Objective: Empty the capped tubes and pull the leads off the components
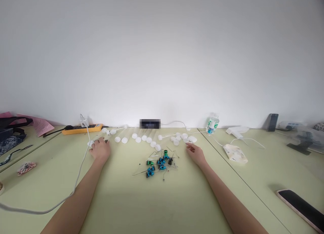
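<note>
Pale, plain wall (162, 58) rises behind a light green counter (121, 200), where we work with both hands laid out to either side of a loose heap of blue, green and black metal pieces (161, 161). That heap lies in the middle, between our arms, with thin wires tangled among it and sticking out at several angles.

Farther back, near the wall, we see a ragged row of round white pieces (144, 137), with what look like clear tubes (149, 132) running back from them. A tighter white cluster (178, 137) sits to the right of the row.

Our left hand (100, 150) rests palm down, fingers loosely spread beside a white disc; we cannot tell whether anything is under it. Our right hand (195, 153) has bent fingers close to the cluster, and whether it grasps or merely touches a piece we cannot say.

As we judge it, the white and metal pieces lie in separate areas, but little looks finished: the metal pieces are mixed by colour and untidy, the row is uneven, and we can make out no metal piece joined to a white one.
</note>
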A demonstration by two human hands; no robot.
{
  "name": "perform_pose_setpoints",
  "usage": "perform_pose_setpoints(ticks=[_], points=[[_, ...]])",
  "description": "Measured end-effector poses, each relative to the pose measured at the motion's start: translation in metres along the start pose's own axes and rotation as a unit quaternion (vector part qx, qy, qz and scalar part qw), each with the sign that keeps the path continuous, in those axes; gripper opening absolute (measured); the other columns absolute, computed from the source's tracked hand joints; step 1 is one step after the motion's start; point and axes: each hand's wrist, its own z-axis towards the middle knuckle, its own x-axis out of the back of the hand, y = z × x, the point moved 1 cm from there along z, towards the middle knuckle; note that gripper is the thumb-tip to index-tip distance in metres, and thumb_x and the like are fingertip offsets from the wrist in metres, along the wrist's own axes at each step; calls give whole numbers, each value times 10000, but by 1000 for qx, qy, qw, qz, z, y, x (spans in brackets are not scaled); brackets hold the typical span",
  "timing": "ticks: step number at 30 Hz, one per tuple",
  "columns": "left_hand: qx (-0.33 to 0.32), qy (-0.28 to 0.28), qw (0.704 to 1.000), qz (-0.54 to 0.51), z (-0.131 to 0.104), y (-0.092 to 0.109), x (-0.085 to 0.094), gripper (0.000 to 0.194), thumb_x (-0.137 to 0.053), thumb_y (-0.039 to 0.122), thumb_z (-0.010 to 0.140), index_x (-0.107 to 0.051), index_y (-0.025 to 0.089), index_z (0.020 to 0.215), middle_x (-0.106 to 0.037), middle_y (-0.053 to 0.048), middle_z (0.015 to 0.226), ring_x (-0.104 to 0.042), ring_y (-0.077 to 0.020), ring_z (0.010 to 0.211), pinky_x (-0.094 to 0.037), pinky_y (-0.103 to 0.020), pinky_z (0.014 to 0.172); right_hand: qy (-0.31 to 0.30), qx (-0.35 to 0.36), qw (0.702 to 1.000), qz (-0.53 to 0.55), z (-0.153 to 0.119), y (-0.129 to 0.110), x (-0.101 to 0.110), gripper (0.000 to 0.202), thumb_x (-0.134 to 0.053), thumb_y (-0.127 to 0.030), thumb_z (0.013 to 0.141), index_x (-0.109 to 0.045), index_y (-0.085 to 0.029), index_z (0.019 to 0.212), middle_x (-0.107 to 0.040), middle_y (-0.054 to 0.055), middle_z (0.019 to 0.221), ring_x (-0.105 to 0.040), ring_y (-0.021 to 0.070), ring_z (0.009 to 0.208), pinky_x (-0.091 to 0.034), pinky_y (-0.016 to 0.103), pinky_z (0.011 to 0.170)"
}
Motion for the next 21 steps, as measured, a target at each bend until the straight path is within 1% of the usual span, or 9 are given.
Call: perform_pose_setpoints(ticks=[4, 6, 8, 10, 13, 14, 16, 18, 21], points=[[-101, 2, 991, -87, -10, 28, 6, 400, -414, 359, 825, -430, 171, 1178, -553, -103, 1080, -529, -220, 985, -411, -330, 830, 8, 41, 999, 2, -3, -8, -2, 318, -490, -273, 725, -604, -203, 1014, -585, 45, 913, -528, 145, 715, -447, 283, 697], [-171, -12, 967, -189, -24, 51, 11, 401, -477, 384, 795, -450, 175, 1137, -577, -72, 1028, -555, -193, 922, -422, -300, 814, 19, 59, 998, 2, -6, -17, -2, 315, -483, -340, 759, -593, -195, 1015, -570, 57, 920, -509, 148, 697, -441, 291, 683], [-225, -64, 926, -295, -45, 78, 18, 342, -522, 391, 767, -496, 191, 1043, -591, -57, 989, -560, -197, 893, -438, -295, 747, 21, 76, 997, 11, -12, -32, -3, 355, -452, -418, 795, -567, -196, 1047, -561, 61, 919, -497, 145, 681, -434, 289, 671], [-247, -146, 891, -350, -70, 104, 26, 289, -540, 394, 760, -507, 208, 979, -603, -36, 934, -565, -174, 802, -438, -264, 663, 1, 94, 995, 45, -21, -52, -4, 408, -401, -474, 827, -521, -209, 1113, -557, 58, 920, -494, 139, 669, -430, 276, 642], [-241, -236, 836, -432, -107, 132, 36, 274, -563, 394, 752, -487, 211, 939, -605, -25, 897, -558, -149, 759, -426, -244, 663, -80, 103, 983, 130, -37, -82, -10, 446, -356, -522, 842, -464, -244, 1173, -554, 38, 899, -477, 115, 614, -412, 247, 573], [-233, -259, 822, -450, -116, 138, 38, 263, -561, 397, 753, -480, 210, 920, -603, -21, 886, -554, -142, 744, -423, -238, 656, -112, 95, 977, 157, -42, -90, -13, 447, -337, -536, 845, -479, -242, 1150, -556, 28, 838, -458, 107, 571, -388, 232, 523], [-220, -287, 814, -454, -129, 143, 42, 243, -548, 414, 757, -478, 207, 863, -591, 1, 799, -523, -122, 650, -398, -221, 589, -179, 68, 960, 203, -50, -102, -19, 491, -270, -568, 850, -558, -197, 990, -521, 6, 650, -382, 91, 467, -309, 213, 439], [-216, -295, 821, -439, -134, 144, 45, 233, -517, 429, 770, -472, 201, 772, -538, 32, 660, -455, -105, 550, -348, -209, 522, -190, 45, 955, 222, -55, -107, -25, 552, -249, -601, 836, -583, -164, 792, -423, -20, 496, -318, 82, 411, -249, 210, 408], [-213, -291, 831, -423, -132, 143, 49, 276, -473, 437, 787, -436, 197, 657, -409, 59, 522, -358, -96, 484, -285, -208, 483, -139, 43, 965, 217, -59, -110, -32, 547, -309, -623, 806, -567, -159, 678, -390, -22, 457, -353, 92, 420, -263, 217, 422]])
